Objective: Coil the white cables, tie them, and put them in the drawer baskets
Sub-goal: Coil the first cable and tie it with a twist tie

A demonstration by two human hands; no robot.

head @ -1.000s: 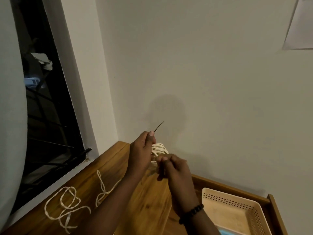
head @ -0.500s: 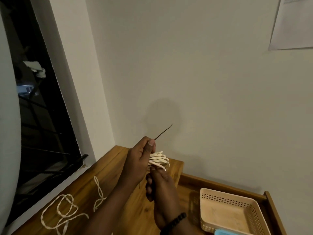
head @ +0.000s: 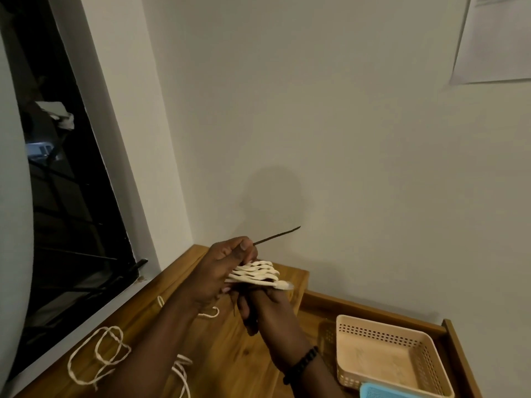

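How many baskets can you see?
2. A beige basket sits in the open drawer on the right, and just the corner of a blue basket peeks in at the bottom edge in front of it. More may be out of view.

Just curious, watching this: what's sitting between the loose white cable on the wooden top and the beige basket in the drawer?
In the head view, the person's two forearms cross that stretch, between the loose white cable and the beige basket; under them shows only bare wooden top.

Paper sheet (head: 500, 38) on wall — faint print lines at top, perhaps text — too blurred to read.
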